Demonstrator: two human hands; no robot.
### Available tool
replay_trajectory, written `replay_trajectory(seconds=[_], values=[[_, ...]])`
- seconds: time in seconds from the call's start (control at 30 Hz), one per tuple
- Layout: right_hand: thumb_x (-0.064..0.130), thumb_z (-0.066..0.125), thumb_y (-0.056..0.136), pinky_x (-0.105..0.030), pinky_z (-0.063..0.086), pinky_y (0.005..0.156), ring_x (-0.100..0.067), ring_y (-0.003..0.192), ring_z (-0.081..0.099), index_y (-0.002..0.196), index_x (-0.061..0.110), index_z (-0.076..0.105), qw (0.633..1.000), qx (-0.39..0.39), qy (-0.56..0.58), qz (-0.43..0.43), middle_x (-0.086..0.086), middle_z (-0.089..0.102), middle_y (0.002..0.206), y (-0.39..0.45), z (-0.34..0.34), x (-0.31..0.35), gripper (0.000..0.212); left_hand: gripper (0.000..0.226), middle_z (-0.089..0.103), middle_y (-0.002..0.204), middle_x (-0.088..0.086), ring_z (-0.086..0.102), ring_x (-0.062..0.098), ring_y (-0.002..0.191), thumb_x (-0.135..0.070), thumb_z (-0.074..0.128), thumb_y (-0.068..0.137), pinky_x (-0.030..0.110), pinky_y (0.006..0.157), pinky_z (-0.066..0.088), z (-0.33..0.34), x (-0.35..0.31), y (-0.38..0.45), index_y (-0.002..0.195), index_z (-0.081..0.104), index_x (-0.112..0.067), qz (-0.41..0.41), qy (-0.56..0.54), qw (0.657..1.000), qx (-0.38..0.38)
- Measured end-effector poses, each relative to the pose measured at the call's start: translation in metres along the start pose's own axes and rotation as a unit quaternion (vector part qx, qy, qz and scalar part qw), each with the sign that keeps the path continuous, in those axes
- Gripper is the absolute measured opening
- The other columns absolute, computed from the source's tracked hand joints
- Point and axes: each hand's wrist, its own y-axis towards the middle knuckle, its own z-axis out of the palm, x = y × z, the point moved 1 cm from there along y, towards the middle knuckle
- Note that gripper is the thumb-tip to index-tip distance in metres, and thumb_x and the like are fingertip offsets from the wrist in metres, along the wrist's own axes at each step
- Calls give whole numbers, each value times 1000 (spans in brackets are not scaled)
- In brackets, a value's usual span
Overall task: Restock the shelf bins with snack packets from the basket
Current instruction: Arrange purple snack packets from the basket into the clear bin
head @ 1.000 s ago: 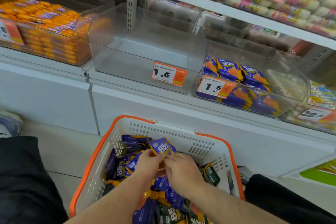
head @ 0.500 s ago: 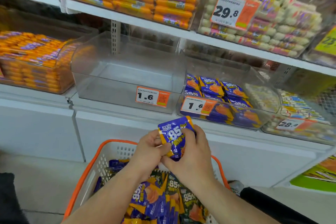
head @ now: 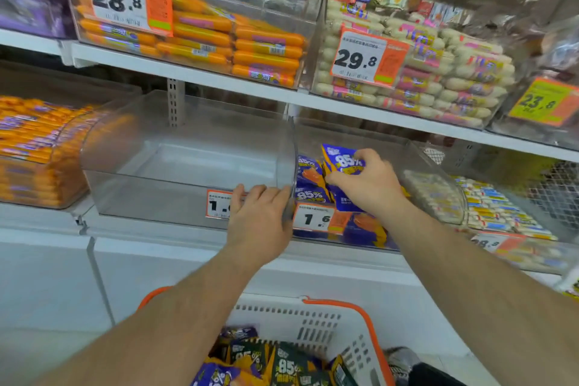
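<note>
Two clear plastic shelf bins are set side by side on the lower shelf. One purple "85%" snack packet [head: 343,163] is gripped by the right hand [head: 369,185] over the right-hand bin [head: 435,178], where like packets are stacked. The front rim of the bare left-hand bin [head: 175,191] is clasped by the left hand [head: 260,219]. More packets are held in the white orange-rimmed basket [head: 316,320] below.
</note>
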Motion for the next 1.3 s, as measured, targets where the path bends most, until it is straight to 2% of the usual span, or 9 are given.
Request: replay_trajectory(seconds=[0.33,0.43,0.5,0.67,0.93,1.03,1.17,1.23,1.3], values=[[65,62,76,-45,32,112,-34,140,32,147,26,41,966,185,-178,14,-6,39,153,60,70,6,84,62,65,98,0,61,29,98,-30,36,69,51,106,24,8,1,-5,123,65,-18,8,58,998,8],[65,49,88,-32,44,75,-23,102,59,98,20,66,936,229,-268,-25,-5,66,107,60,77,6,50,64,64,99,1,59,30,101,-28,60,63,52,107,21,13,1,-6,126,62,-18,9,61,998,10],[59,42,96,-30,37,59,-19,79,56,73,17,56,935,222,-276,-33,-3,57,78,59,80,5,50,68,64,101,2,58,30,103,-28,64,60,52,108,19,17,2,-7,126,62,-17,12,62,998,4],[31,52,92,-33,43,61,-18,69,57,75,15,54,949,192,-250,16,-4,58,72,62,86,-1,24,69,64,103,4,58,32,106,-28,68,60,52,108,18,16,2,-8,127,61,-15,11,60,998,-3],[36,47,74,-48,52,88,-28,90,60,96,16,59,955,151,-245,76,-7,64,94,51,82,2,32,72,65,105,4,58,31,108,-29,77,59,52,109,17,15,1,-7,128,61,-15,9,64,998,11],[36,49,76,-56,37,103,-33,105,57,100,14,60,962,104,-236,89,-8,63,105,44,79,3,34,74,55,131,6,41,32,132,-31,68,74,53,117,7,5,-3,-7,143,44,-17,13,46,997,55],[29,54,82,-52,26,108,-35,115,54,92,18,72,932,-197,-250,-174,-11,62,124,15,78,0,23,90,3,163,11,-7,31,149,-24,60,81,43,114,-18,-5,4,-22,156,10,-21,14,-9,997,76],[20,62,76,-45,33,95,-36,105,56,86,14,71,863,-316,-142,-369,-13,62,119,-15,88,-7,15,90,14,161,14,3,33,149,-20,61,72,46,119,-4,-5,17,-49,153,21,-19,9,-86,996,37],[18,63,73,-40,34,85,-31,96,56,84,12,69,854,-279,-59,-435,-11,64,106,-55,110,-20,14,84,27,156,14,19,33,146,-18,60,70,53,118,16,0,36,-89,148,30,-15,-21,-141,989,26]])
